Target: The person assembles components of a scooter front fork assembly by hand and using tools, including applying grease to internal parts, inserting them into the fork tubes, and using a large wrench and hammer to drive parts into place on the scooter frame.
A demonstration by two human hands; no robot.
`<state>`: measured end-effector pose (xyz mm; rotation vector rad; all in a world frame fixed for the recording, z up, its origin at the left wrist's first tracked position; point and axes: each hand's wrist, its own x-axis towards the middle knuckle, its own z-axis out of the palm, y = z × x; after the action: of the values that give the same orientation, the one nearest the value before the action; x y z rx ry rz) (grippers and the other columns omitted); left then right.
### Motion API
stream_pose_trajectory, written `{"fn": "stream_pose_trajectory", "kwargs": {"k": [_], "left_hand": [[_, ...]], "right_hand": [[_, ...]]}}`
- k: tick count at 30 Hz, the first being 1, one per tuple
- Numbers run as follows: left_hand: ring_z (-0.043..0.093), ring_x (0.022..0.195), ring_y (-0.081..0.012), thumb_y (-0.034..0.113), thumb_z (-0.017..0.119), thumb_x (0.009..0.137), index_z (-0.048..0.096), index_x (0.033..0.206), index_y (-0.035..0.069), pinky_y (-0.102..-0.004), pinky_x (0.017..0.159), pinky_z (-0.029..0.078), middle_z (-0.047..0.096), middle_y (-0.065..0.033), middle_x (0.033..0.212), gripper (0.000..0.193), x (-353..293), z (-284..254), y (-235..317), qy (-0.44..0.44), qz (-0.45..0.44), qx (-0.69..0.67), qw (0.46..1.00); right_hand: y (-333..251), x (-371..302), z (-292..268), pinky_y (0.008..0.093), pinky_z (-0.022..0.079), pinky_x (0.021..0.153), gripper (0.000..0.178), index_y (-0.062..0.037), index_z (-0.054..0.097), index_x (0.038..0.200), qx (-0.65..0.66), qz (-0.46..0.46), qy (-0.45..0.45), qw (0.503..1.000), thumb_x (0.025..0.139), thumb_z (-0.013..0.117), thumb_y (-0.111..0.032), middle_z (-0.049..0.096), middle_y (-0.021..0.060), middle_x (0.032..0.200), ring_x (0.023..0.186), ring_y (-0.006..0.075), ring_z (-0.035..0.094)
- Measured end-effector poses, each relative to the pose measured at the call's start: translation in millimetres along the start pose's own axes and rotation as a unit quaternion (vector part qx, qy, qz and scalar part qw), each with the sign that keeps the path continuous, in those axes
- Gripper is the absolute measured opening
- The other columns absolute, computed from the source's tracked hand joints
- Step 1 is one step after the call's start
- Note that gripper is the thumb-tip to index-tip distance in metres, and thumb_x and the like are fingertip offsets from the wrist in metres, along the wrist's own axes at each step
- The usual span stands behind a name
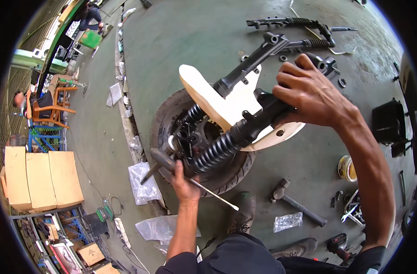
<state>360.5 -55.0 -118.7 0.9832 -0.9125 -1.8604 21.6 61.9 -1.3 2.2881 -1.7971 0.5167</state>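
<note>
A black motorcycle front fork point(216, 149) with ribbed rubber boots and a white fender point(238, 107) lies slanted over a tyre point(165, 107). My right hand point(304, 91) is closed around the upper right part of one fork leg. At the fork's lower left end, my left hand point(185, 185) is closed on a dark part beside the rubber boot; its fingers are partly hidden. A dark T-shaped end point(163, 160) juts out past that hand. From beside the left hand, a thin silver rod point(215, 195) sticks out toward my shoe.
A second black fork point(299, 22) lies on the floor at the far right. Near my feet are a hammer point(297, 205) and a small plastic bag point(288, 222). Wrenches point(352, 210), a tub point(347, 168) and a power drill point(338, 244) lie rightward. Bubble wrap point(143, 182) lies left; people are farther off.
</note>
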Motion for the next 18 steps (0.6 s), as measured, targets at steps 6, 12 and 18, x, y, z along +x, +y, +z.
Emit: {"fn": "stream_pose_trajectory", "kwargs": {"k": [6,12,18], "left_hand": [[0.065,0.105,-0.0237,0.018,0.055,0.097,0.048,0.131,-0.001,-0.0368,0.09,0.055,0.063,-0.0142,0.12,0.04,-11,-3,-5,-0.015,-0.038,-0.053,0.998],[0.064,0.107,-0.0269,0.022,0.055,0.097,0.05,0.127,0.001,-0.0472,0.088,0.056,0.062,-0.0155,0.12,0.037,3,-18,-5,0.035,-0.049,-0.035,0.998],[0.068,0.077,-0.0193,0.019,0.06,0.094,0.057,0.112,0.0,-0.0367,0.064,0.06,0.067,-0.0087,0.093,0.027,28,-18,32,0.027,-0.013,0.123,0.992]], "right_hand": [[-4,16,-11,0.0404,0.035,0.09,0.052,-0.0094,0.059,0.087,-0.028,0.038,-0.063,0.997,0.051,0.085,-0.035,0.057,0.0042,0.09,0.101,0.0238,0.053],[-77,-25,8,0.0446,0.037,0.093,0.041,-0.0083,0.059,0.106,-0.102,0.136,0.126,0.977,0.069,0.076,-0.009,0.057,0.0131,0.109,0.113,0.0315,0.052],[-170,-208,105,0.0454,0.04,0.088,0.05,-0.0035,0.053,0.118,0.145,0.324,-0.248,0.902,0.075,0.074,-0.016,0.052,0.0165,0.111,0.105,0.0351,0.05]]}}
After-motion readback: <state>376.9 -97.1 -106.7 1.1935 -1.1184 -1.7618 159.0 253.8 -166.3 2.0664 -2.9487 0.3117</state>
